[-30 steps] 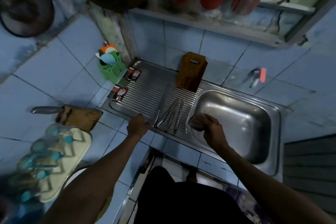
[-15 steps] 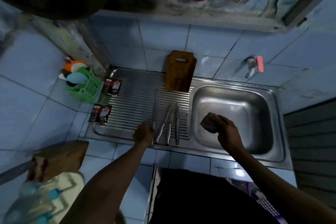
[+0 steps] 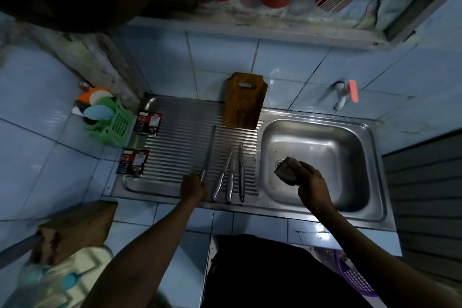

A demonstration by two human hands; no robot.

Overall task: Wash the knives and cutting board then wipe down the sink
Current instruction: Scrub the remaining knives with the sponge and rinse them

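Near the drainboard's front edge, the left hand (image 3: 192,186) grasps the handle of the long knife (image 3: 208,151); wet steel could slip and swing toward the three knives (image 3: 231,177) beside it. The cutting board (image 3: 243,101) leans at the back edge. Over the sink (image 3: 375,157), the right hand (image 3: 311,186) grips a sponge (image 3: 286,170).

Both forearms reached forward, bare to the elbow and spread apart. The left hand (image 3: 192,186) lay knuckles-up with its fingers curled round a knife handle (image 3: 203,174). The right hand (image 3: 311,184) was raised a little higher, wrist bent, its fingertips pinching a sponge (image 3: 287,173).
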